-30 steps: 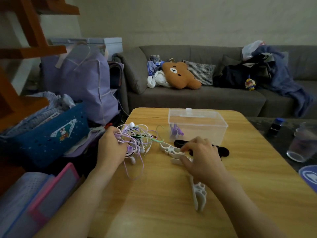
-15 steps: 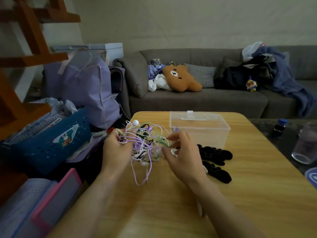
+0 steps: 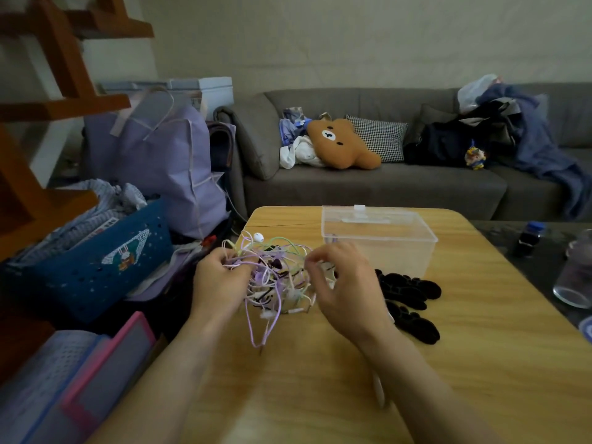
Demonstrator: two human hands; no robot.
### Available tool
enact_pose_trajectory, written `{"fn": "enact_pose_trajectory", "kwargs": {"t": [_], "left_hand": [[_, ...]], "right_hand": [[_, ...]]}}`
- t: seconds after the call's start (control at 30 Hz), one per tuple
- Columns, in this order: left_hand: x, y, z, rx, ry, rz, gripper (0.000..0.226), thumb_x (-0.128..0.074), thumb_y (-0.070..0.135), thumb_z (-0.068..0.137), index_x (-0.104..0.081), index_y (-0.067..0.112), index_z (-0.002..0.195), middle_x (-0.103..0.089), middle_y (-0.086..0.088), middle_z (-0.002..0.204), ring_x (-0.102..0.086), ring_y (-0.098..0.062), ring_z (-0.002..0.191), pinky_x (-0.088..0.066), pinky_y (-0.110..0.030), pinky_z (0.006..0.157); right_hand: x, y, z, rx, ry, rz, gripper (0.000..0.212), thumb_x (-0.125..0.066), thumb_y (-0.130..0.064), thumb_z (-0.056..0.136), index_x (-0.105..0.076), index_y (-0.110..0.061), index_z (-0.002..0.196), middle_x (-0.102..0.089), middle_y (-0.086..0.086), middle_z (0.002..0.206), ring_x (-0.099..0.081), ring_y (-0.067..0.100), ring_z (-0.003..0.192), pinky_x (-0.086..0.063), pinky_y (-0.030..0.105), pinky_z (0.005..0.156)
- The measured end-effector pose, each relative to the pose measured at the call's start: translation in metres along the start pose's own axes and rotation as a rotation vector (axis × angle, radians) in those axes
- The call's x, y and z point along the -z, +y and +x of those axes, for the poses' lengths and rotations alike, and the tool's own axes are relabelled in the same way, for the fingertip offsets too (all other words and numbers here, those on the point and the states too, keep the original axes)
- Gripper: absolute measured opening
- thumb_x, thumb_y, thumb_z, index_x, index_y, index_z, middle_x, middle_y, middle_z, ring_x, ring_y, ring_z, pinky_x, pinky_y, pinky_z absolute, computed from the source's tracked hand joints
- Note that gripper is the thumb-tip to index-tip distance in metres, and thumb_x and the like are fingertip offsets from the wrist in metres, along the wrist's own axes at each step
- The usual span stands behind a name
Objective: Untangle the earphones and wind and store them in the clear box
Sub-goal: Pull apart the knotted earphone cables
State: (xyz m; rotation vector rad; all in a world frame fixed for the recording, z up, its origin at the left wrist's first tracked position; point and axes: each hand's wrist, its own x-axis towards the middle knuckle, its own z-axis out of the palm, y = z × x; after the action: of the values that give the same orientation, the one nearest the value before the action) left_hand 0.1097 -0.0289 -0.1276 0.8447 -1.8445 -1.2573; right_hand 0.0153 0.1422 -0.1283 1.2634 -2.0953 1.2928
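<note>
A tangle of purple, green, white and black earphone cables [image 3: 272,277] hangs between my hands above the wooden table [image 3: 480,347]. My left hand [image 3: 217,280] grips the left side of the bundle with curled fingers. On the right side, my right hand [image 3: 342,290] pinches a strand near the top. A purple loop dangles down toward the table. The clear box [image 3: 378,241] stands just behind my right hand with its lid on.
Two black winder pieces [image 3: 410,299] lie on the table to the right of my right hand. A white winder [image 3: 379,389] shows partly under my right forearm. A glass jar [image 3: 576,277] and a small bottle [image 3: 528,235] stand at the far right. Bags and baskets crowd the left.
My right hand left the white winders on the table and came up to the tangle. Both hands have lifted the bundle slightly and moved it toward the middle.
</note>
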Motion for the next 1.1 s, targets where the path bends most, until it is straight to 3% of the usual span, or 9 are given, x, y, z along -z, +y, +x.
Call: {"fn": "enact_pose_trajectory", "kwargs": {"t": [0.07, 0.23, 0.3, 0.43, 0.53, 0.6, 0.73, 0.93, 1.1], "left_hand": [[0.002, -0.005, 0.004, 0.020, 0.006, 0.046, 0.020, -0.079, 0.026, 0.080, -0.066, 0.011, 0.074, -0.068, -0.009, 0.068, -0.059, -0.025, 0.065, -0.049, -0.037, 0.064], [0.002, -0.002, -0.003, -0.037, -0.020, 0.214, 0.022, -0.083, 0.023, 0.078, -0.064, 0.020, 0.089, -0.069, 0.003, 0.082, -0.066, -0.016, 0.077, -0.054, -0.034, 0.070], [0.001, -0.001, -0.005, -0.068, -0.066, 0.271, 0.032, -0.084, 0.021, 0.076, -0.062, 0.025, 0.099, -0.068, 0.004, 0.094, -0.066, -0.016, 0.086, -0.055, -0.034, 0.077], [0.002, 0.015, -0.012, -0.189, -0.389, 0.416, 0.080, -0.067, 0.025, 0.058, -0.045, 0.046, 0.132, -0.049, 0.002, 0.133, -0.043, -0.020, 0.129, -0.042, -0.046, 0.107], [-0.004, 0.040, -0.018, -0.222, -0.525, 0.329, 0.101, -0.060, 0.036, 0.049, -0.034, 0.043, 0.146, -0.036, 0.009, 0.136, -0.025, -0.013, 0.136, -0.027, -0.046, 0.116], [-0.014, 0.052, -0.021, -0.244, -0.475, 0.182, 0.093, -0.067, 0.040, 0.057, -0.037, 0.040, 0.144, -0.037, 0.014, 0.144, -0.029, -0.011, 0.139, -0.031, -0.042, 0.116], [-0.052, 0.062, -0.044, -0.405, -0.595, 0.146, 0.073, -0.073, 0.018, 0.086, -0.034, 0.040, 0.144, -0.047, 0.026, 0.138, -0.038, 0.019, 0.125, -0.033, -0.007, 0.097], [-0.082, 0.038, -0.040, -0.475, -0.613, 0.304, 0.009, -0.070, 0.027, 0.091, -0.072, 0.024, 0.100, -0.069, 0.012, 0.086, -0.064, -0.002, 0.084, -0.054, -0.027, 0.080], [-0.078, 0.027, -0.026, -0.512, -0.513, 0.410, 0.014, -0.067, 0.034, 0.093, -0.072, 0.024, 0.085, -0.069, 0.012, 0.076, -0.062, -0.008, 0.078, -0.048, -0.035, 0.085]], "right_hand": [[0.014, -0.001, 0.005, -0.155, 0.028, 0.104, 0.006, -0.062, -0.020, 0.098, -0.062, -0.026, 0.096, -0.066, -0.011, 0.091, -0.060, 0.002, 0.082, -0.045, 0.012, 0.072], [0.044, 0.008, 0.014, -0.358, 0.218, 0.254, 0.010, -0.051, -0.021, 0.103, -0.053, -0.026, 0.094, -0.066, -0.003, 0.074, -0.061, 0.009, 0.057, -0.052, 0.032, 0.052], [0.056, 0.012, 0.017, -0.447, 0.313, 0.364, 0.011, -0.048, -0.022, 0.105, -0.050, -0.024, 0.095, -0.065, 0.006, 0.075, -0.062, 0.015, 0.053, -0.051, 0.031, 0.048], [0.070, 0.018, 0.021, -0.529, 0.354, 0.551, 0.013, -0.040, -0.023, 0.108, -0.048, -0.021, 0.098, -0.067, 0.014, 0.084, -0.073, 0.026, 0.067, -0.060, 0.037, 0.061], [0.078, 0.016, 0.025, -0.493, 0.353, 0.657, 0.012, -0.042, -0.020, 0.107, -0.052, -0.016, 0.101, -0.067, 0.011, 0.087, -0.074, 0.028, 0.080, -0.062, 0.043, 0.075], [0.084, 0.010, 0.027, -0.436, 0.321, 0.698, 0.012, -0.045, -0.019, 0.106, -0.055, -0.013, 0.103, -0.067, 0.010, 0.086, -0.073, 0.028, 0.081, -0.062, 0.042, 0.076], [0.094, -0.007, 0.027, -0.317, 0.209, 0.755, 0.025, -0.050, -0.031, 0.097, -0.060, -0.009, 0.103, -0.059, -0.001, 0.070, -0.060, 0.019, 0.065, -0.056, 0.034, 0.067], [0.107, -0.013, 0.027, -0.395, 0.207, 0.850, 0.022, -0.054, -0.027, 0.096, -0.061, -0.006, 0.100, -0.040, -0.005, 0.052, -0.037, 0.010, 0.047, -0.040, 0.024, 0.046], [0.121, 0.000, 0.025, -0.474, 0.261, 0.709, 0.014, -0.050, -0.021, 0.103, -0.060, -0.012, 0.099, -0.037, -0.005, 0.050, -0.028, 0.011, 0.043, -0.022, 0.026, 0.041]]}}
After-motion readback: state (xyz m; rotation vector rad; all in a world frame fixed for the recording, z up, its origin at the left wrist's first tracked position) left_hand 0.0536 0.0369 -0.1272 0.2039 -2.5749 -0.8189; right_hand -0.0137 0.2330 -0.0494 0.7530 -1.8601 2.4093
